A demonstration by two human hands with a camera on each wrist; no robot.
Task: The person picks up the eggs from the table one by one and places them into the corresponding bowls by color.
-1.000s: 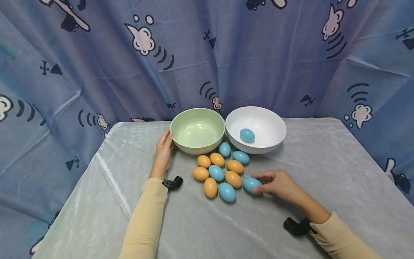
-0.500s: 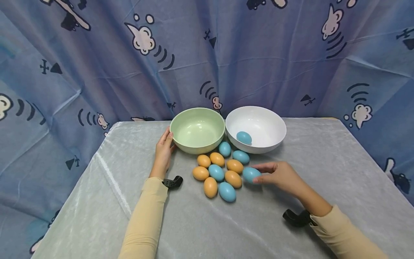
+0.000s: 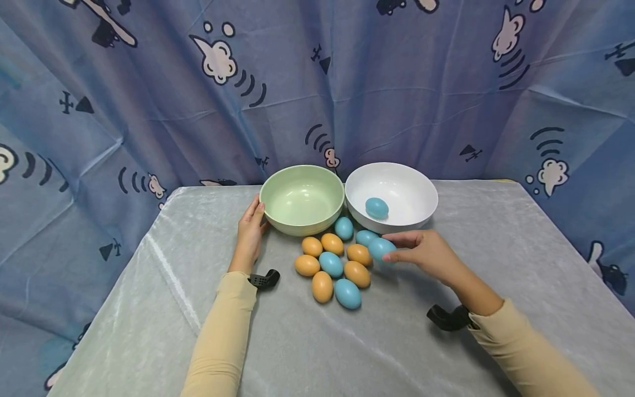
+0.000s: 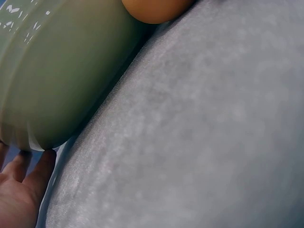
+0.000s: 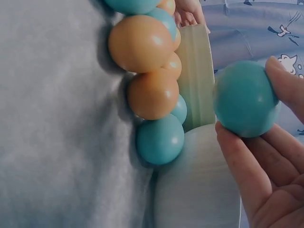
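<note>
My right hand (image 3: 429, 256) pinches a blue egg (image 5: 248, 99) between thumb and fingers, lifted off the table in the right wrist view. In the head view that egg overlaps another blue egg (image 3: 365, 237) in front of the white bowl (image 3: 414, 204). One blue egg (image 3: 377, 208) lies inside the white bowl. My left hand (image 3: 249, 234) rests against the left side of the green bowl (image 3: 302, 201), its fingers mostly straight. In the left wrist view the fingertips (image 4: 46, 159) touch the green bowl's wall. The green bowl holds nothing.
Several orange eggs (image 3: 322, 287) and blue eggs (image 3: 348, 294) lie clustered on the grey cloth-covered table (image 3: 297, 353), in front of the bowls. The two bowls stand side by side at the back edge, before a patterned blue curtain (image 3: 387, 99).
My right hand has raised the blue egg and carried it away from me, toward the white bowl. The egg inside that bowl has rocked slightly. My left hand has stayed in place.
</note>
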